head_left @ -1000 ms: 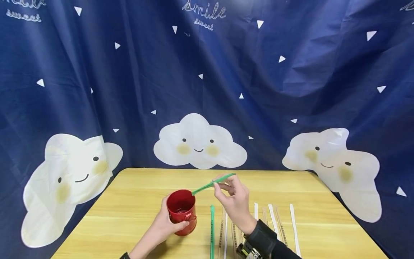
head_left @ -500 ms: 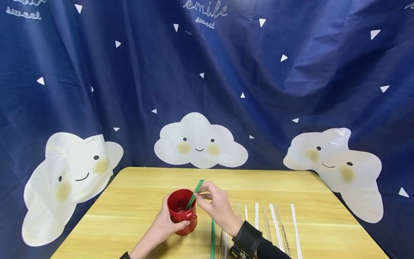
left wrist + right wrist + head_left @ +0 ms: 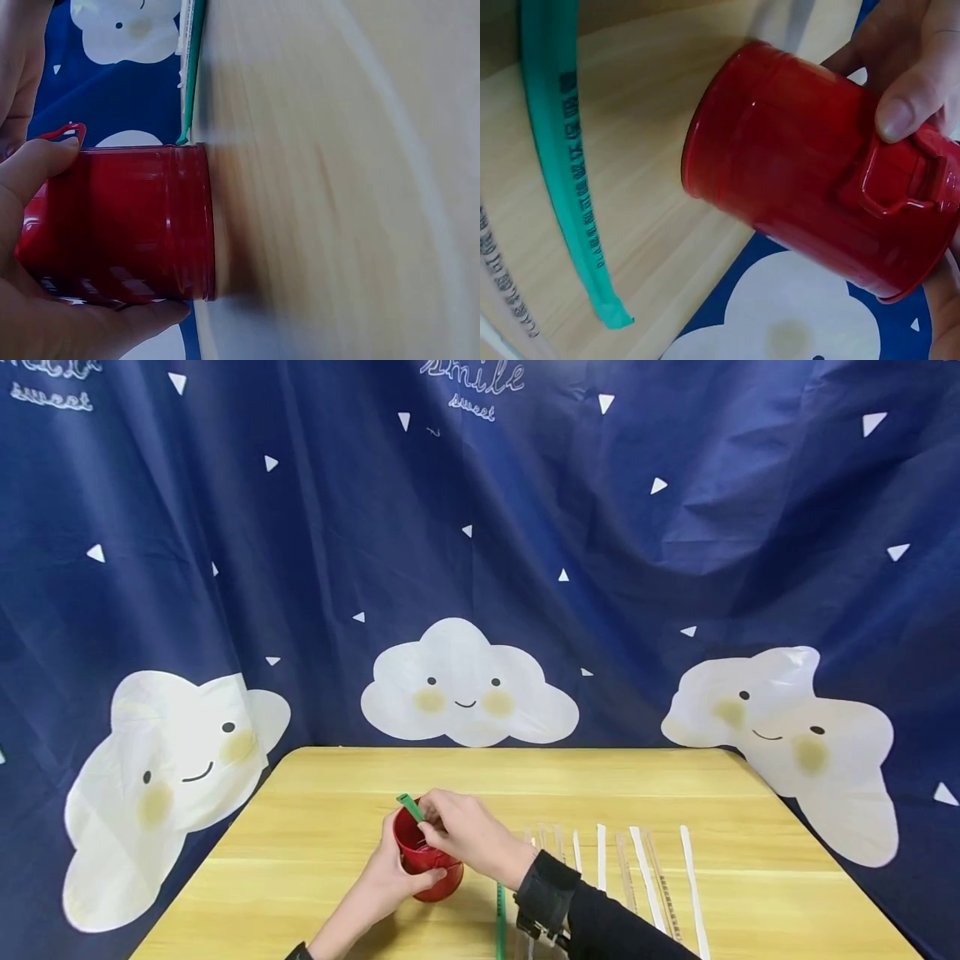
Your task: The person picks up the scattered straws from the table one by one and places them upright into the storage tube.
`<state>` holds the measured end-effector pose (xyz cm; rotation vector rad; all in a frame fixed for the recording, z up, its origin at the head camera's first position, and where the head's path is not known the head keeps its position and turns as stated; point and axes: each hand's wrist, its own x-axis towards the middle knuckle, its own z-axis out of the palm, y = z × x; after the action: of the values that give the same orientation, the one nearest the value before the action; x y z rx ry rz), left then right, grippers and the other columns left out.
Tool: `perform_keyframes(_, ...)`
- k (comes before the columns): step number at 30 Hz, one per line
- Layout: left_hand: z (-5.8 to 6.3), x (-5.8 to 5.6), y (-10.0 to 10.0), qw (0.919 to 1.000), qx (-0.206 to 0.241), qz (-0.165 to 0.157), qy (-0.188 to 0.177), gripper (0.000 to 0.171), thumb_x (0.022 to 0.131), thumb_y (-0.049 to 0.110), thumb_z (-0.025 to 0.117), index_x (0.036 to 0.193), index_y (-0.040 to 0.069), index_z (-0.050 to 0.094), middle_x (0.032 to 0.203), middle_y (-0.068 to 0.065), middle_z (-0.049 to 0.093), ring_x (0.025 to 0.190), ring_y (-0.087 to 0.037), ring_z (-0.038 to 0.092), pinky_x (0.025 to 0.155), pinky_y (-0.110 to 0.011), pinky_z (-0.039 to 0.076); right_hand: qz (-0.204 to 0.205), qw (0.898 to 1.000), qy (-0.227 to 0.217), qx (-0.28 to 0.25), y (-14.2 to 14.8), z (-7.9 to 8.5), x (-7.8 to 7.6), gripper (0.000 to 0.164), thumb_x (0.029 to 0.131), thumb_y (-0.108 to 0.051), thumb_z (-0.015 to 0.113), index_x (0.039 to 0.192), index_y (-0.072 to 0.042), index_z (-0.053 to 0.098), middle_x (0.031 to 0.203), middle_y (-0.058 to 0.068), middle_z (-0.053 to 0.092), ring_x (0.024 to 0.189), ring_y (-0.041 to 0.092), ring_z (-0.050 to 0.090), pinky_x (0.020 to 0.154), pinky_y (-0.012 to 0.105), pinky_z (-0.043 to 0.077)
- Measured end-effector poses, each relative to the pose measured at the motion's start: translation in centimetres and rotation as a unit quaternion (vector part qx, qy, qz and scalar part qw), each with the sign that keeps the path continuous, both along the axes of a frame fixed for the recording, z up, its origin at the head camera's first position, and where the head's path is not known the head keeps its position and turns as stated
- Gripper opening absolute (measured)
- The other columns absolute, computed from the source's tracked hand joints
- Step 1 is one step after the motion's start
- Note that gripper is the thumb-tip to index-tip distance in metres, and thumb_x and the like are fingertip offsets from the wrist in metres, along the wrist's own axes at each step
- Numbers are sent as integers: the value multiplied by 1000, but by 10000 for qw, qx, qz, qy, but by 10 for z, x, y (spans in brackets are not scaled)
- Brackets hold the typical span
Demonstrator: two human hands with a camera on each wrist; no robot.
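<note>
In the head view, my left hand (image 3: 390, 872) grips a small red metal pail (image 3: 441, 885) around its side, with the thumb near the wire handle. The pail stands upright on the table. At the pail's mouth, my right hand (image 3: 472, 831) pinches a green wrapped straw (image 3: 410, 807); its upper end shows above the rim, while the lower part is hidden by the hand and pail. Another printed green wrapped straw (image 3: 566, 187) lies beside the pail in the right wrist view.
On the wooden table (image 3: 300, 827), several white straws (image 3: 648, 877) and clear-wrapped straws (image 3: 663, 885) lie in a row to the right, partly covered by the right forearm. A dark blue curtain (image 3: 525, 552) with cloud prints hangs behind the table's far edge.
My right hand has moved left to the pail, bringing the green wrapped straw from slanting beside the rim to inside its mouth. The left hand keeps its grip on the pail.
</note>
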<state>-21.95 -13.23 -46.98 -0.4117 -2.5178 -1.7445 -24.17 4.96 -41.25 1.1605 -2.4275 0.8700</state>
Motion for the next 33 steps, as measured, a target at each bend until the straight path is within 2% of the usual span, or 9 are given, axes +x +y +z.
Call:
perform_keyframes(10,-3,0,4,9998,-150,-7,-101,98,74,14,90,148,6,25,136,-17,56,122,-29,58,96,-36,50,69,9991,264,334,-3,0,-3,16,98,-11,68,109,-11,57,98,0,68,87,0,64,75,6,48)
perform_keyframes(18,-1,-4,6,9999,-92,-59,-1,98,71,19,93,148,7,34,136,-8,58,124,-22,57,104,-30,45,171,9991,-162,351,4,5,-1,25,98,-17,69,118,-7,61,104,2,69,91,2,66,79,8,49)
perform_keyframes(22,-1,-4,6,10000,-67,-72,-8,95,73,19,92,148,8,35,137,-8,57,125,-22,56,100,-28,47,138,9992,-238,284,14,7,1,28,98,-17,69,121,-4,60,104,5,69,91,4,67,79,10,51)
perform_keyframes(30,-3,-1,6,9997,205,-85,94,94,70,7,92,146,5,37,135,-11,60,124,-29,57,102,-29,46,-285,9986,447,-53,48,12,4,26,95,-13,71,118,-3,62,106,8,71,91,14,71,78,20,57)
perform_keyframes(33,-2,1,7,9997,223,-45,90,93,70,6,91,145,4,37,135,-12,60,125,-30,57,103,-32,45,-479,9978,422,-198,69,10,10,24,95,-10,71,116,-3,63,107,8,70,90,16,71,78,24,58)
